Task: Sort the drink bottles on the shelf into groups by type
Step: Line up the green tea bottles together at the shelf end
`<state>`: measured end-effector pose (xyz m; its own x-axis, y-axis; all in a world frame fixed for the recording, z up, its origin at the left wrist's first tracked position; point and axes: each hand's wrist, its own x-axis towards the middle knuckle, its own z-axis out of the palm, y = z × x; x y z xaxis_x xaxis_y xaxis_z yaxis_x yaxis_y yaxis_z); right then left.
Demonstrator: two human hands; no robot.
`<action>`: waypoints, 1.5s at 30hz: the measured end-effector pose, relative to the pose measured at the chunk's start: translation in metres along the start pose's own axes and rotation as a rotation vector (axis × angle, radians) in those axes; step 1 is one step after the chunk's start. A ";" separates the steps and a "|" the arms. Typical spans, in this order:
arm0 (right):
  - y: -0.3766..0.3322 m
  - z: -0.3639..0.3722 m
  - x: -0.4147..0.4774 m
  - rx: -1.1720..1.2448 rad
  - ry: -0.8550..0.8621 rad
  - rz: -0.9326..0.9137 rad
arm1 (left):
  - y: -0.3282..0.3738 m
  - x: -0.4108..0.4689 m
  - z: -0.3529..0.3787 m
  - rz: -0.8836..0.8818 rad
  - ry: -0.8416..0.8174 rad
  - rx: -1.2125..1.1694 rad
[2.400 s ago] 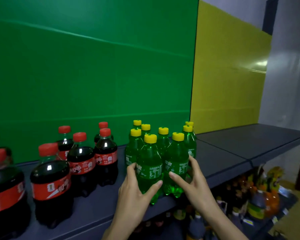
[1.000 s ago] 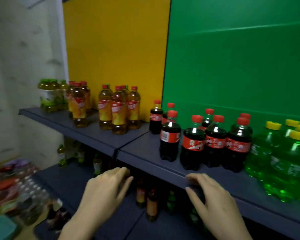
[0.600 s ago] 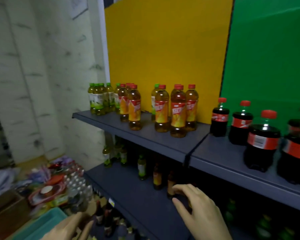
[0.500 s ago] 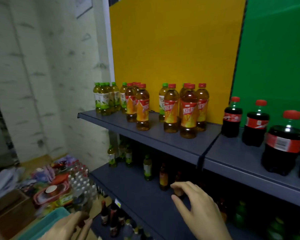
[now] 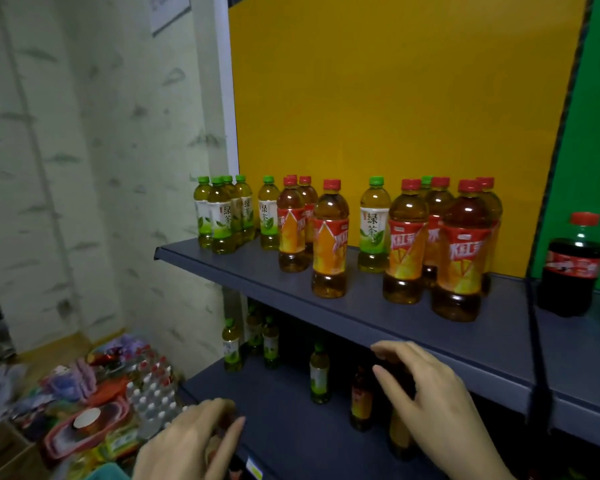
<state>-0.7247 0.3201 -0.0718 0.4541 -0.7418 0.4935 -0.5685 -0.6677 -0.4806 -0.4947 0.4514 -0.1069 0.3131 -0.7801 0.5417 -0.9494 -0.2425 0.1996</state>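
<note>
Green-tea bottles (image 5: 222,220) and red-tea bottles (image 5: 329,237) stand intermixed on the shelf (image 5: 378,318), cola (image 5: 572,268) at right; left hand (image 5: 187,445) and right hand (image 5: 437,393) hover below its edge, fingers loosely spread, apparently empty.

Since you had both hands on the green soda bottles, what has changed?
Both hands let go of the sodas and the view swung left. The left hand and right hand now hover empty below the shelf edge. The mixed tea bottles have not moved.
</note>
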 end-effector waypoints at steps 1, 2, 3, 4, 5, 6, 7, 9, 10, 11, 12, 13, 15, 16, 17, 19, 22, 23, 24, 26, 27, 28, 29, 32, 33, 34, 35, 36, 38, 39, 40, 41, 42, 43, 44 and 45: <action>-0.001 0.005 0.014 0.010 0.026 0.001 | -0.001 0.013 -0.001 -0.029 -0.032 -0.085; -0.001 0.009 0.029 0.020 0.054 0.004 | -0.004 0.024 -0.002 -0.008 0.007 -0.117; -0.001 0.012 0.043 0.026 0.080 0.006 | -0.010 0.037 0.002 0.028 0.004 -0.148; -0.002 0.014 0.058 0.028 0.107 0.005 | -0.016 0.052 0.004 0.042 0.024 -0.167; -0.002 0.017 0.072 0.027 0.138 -0.003 | -0.026 0.069 0.012 0.048 0.041 -0.186; -0.002 0.018 0.086 0.023 0.174 -0.016 | -0.029 0.087 0.013 0.056 0.051 -0.186; -0.002 0.020 0.098 0.017 0.210 -0.029 | -0.034 0.101 0.018 0.081 0.064 -0.187; 0.000 0.021 0.120 0.010 0.274 -0.034 | -0.038 0.132 0.027 0.137 0.092 -0.207; 0.000 0.022 0.130 0.013 0.301 -0.030 | -0.041 0.145 0.031 0.143 0.093 -0.223; 0.000 0.023 0.139 0.017 0.323 -0.024 | -0.043 0.156 0.036 0.148 0.088 -0.245; 0.001 0.024 0.147 0.021 0.339 -0.019 | -0.046 0.167 0.040 0.153 0.075 -0.268; 0.001 0.026 0.154 0.026 0.347 -0.014 | -0.048 0.178 0.045 0.165 0.069 -0.286; 0.002 0.030 0.168 0.030 0.345 0.006 | -0.052 0.198 0.055 0.193 0.073 -0.309; 0.003 0.032 0.174 0.030 0.340 0.022 | -0.054 0.209 0.060 0.202 0.066 -0.326; 0.003 0.034 0.180 0.031 0.334 0.036 | -0.055 0.220 0.065 0.214 0.047 -0.356; 0.002 0.038 0.191 0.032 0.328 0.064 | -0.057 0.241 0.074 0.255 0.033 -0.416; -0.005 0.040 0.209 0.016 0.341 0.096 | -0.052 0.275 0.082 0.357 0.008 -0.555; -0.007 0.039 0.215 0.010 0.349 0.097 | -0.049 0.286 0.084 0.402 0.005 -0.612; -0.010 0.038 0.221 0.002 0.357 0.101 | -0.045 0.297 0.084 0.447 0.000 -0.664; -0.017 0.031 0.233 -0.031 0.370 0.124 | -0.036 0.318 0.083 0.529 -0.005 -0.776; -0.021 0.027 0.239 -0.065 0.379 0.128 | -0.031 0.328 0.081 0.567 -0.006 -0.829; -0.024 0.021 0.246 -0.112 0.388 0.122 | -0.027 0.337 0.079 0.596 -0.020 -0.880; -0.028 0.014 0.253 -0.171 0.392 0.112 | -0.022 0.347 0.078 0.615 -0.052 -0.934; -0.036 -0.018 0.278 -0.339 0.341 0.124 | -0.002 0.376 0.073 0.625 -0.238 -1.059; -0.036 -0.030 0.286 -0.372 0.317 0.148 | 0.007 0.384 0.072 0.624 -0.274 -1.091; -0.036 -0.043 0.294 -0.394 0.291 0.180 | 0.018 0.392 0.072 0.617 -0.317 -1.117; -0.035 -0.056 0.302 -0.413 0.264 0.220 | 0.028 0.399 0.072 0.597 -0.356 -1.147; -0.033 -0.067 0.309 -0.432 0.240 0.263 | 0.039 0.406 0.073 0.573 -0.394 -1.172; -0.024 -0.087 0.325 -0.505 0.223 0.329 | 0.059 0.419 0.077 0.487 -0.455 -1.232; -0.018 -0.096 0.331 -0.546 0.212 0.359 | 0.067 0.425 0.080 0.443 -0.486 -1.266; -0.012 -0.102 0.338 -0.582 0.177 0.401 | 0.075 0.430 0.082 0.402 -0.525 -1.283; -0.004 -0.107 0.344 -0.616 0.123 0.457 | 0.082 0.434 0.088 0.375 -0.552 -1.277; 0.005 -0.112 0.350 -0.650 0.061 0.523 | 0.088 0.439 0.095 0.358 -0.580 -1.254; 0.015 -0.115 0.355 -0.678 0.005 0.588 | 0.094 0.443 0.099 0.327 -0.609 -1.262; 0.025 -0.118 0.360 -0.692 -0.046 0.646 | 0.098 0.443 0.101 0.319 -0.619 -1.255; 0.033 -0.121 0.364 -0.683 -0.086 0.693 | 0.104 0.445 0.106 0.308 -0.639 -1.233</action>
<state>-0.6612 0.0352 0.1797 -0.0976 -0.9765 0.1924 -0.9911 0.0779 -0.1076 -0.4566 0.0180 0.0683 -0.2786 -0.9111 0.3037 -0.2437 0.3730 0.8953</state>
